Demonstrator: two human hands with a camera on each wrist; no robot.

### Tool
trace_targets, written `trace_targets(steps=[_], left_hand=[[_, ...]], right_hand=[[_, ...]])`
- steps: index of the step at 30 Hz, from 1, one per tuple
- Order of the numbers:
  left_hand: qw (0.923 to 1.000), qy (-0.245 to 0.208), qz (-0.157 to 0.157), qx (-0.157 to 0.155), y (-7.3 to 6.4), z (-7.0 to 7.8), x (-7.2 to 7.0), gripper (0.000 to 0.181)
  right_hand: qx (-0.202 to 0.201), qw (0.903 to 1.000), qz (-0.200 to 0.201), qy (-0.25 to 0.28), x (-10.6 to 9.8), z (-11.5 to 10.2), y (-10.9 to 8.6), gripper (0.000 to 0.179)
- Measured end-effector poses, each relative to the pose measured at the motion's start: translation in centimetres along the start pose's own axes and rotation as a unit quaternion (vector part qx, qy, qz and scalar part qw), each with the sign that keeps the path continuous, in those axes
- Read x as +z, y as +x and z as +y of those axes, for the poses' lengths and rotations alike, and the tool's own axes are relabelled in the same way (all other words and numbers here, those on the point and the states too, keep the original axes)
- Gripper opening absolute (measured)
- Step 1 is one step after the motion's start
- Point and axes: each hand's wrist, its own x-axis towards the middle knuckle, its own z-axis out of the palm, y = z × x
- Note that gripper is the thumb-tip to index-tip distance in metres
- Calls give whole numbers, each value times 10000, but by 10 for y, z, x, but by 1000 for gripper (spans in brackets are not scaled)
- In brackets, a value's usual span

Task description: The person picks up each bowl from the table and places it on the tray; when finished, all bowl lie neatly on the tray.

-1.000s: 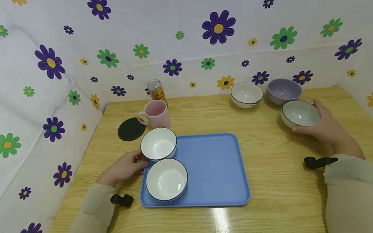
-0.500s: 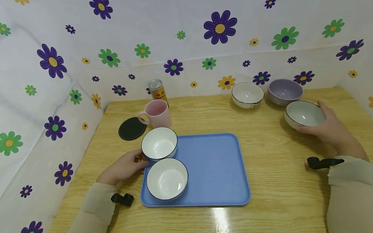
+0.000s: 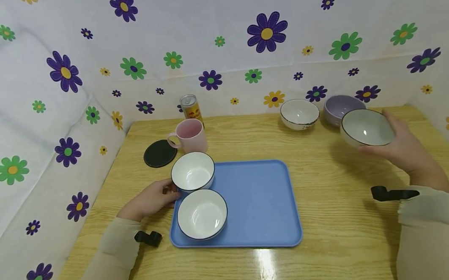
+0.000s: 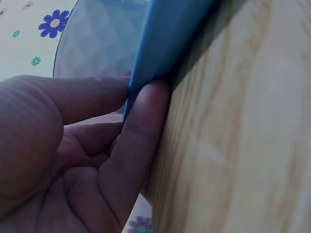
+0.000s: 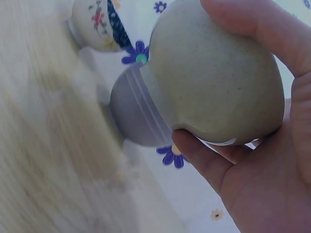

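Note:
My right hand [image 3: 414,152] grips a grey-white bowl [image 3: 366,128] with a dark rim, lifted off the table and tilted a little. In the right wrist view the thumb and fingers curl round the bowl's speckled outside [image 5: 218,82]. My left hand [image 3: 150,198] pinches the left rim of the blue tray [image 3: 259,201]. In the left wrist view the thumb lies over the tray rim [image 4: 153,48] and a finger presses from below. Two white bowls with dark rims, the rear one [image 3: 192,172] and the front one [image 3: 202,215], stand on the tray's left side.
Behind the right hand are a purple bowl [image 3: 336,108] and a white bowl with a floral outside [image 3: 299,114]. A pink mug [image 3: 190,136], a can [image 3: 191,106] and a black round coaster [image 3: 160,153] stand at the back left. A flowered cloth backs the wooden table [image 3: 337,247].
My right hand has raised the grey-white bowl off the table and tilted it slightly. The left hand stays at the tray rim, and the tray's bowls have not moved.

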Motion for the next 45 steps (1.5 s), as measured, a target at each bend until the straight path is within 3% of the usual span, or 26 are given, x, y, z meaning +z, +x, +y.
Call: trace_targets(steps=[19,32,45], left_hand=[[9997,208,69,-78,3,-2,0,23],[9998,40,14,-198,2,-1,1,22],[9997,-83,18,-234,4,-2,1,21]], right_hand=[[-912,9958,-39,63,19,-45,-3,122],[-1214,9906,-579,228,45,-77,-8,125],[-1807,9762,-1139,378,86,-97,-13,125]])
